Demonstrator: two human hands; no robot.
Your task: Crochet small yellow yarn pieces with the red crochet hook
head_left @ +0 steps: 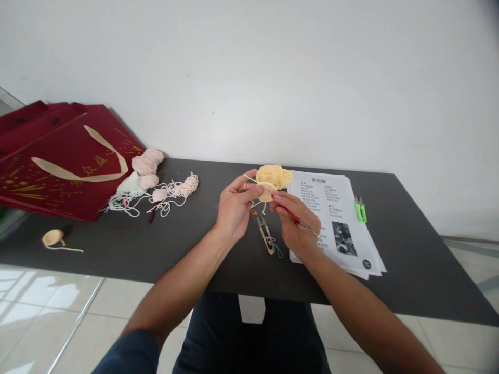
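Note:
My left hand is closed in a pinch on a small tan crocheted piece, with a strand of yellow yarn running over its fingers. My right hand is closed on a red-handled crochet hook whose tip meets the piece. Just behind the piece lies a loose ball of yellow yarn on the dark table.
Small thread snips and stitch markers lie below my hands. A stack of printed sheets lies at the right, with green snips beside it. Pink and white yarn, red gift bags and a small tan piece sit at the left.

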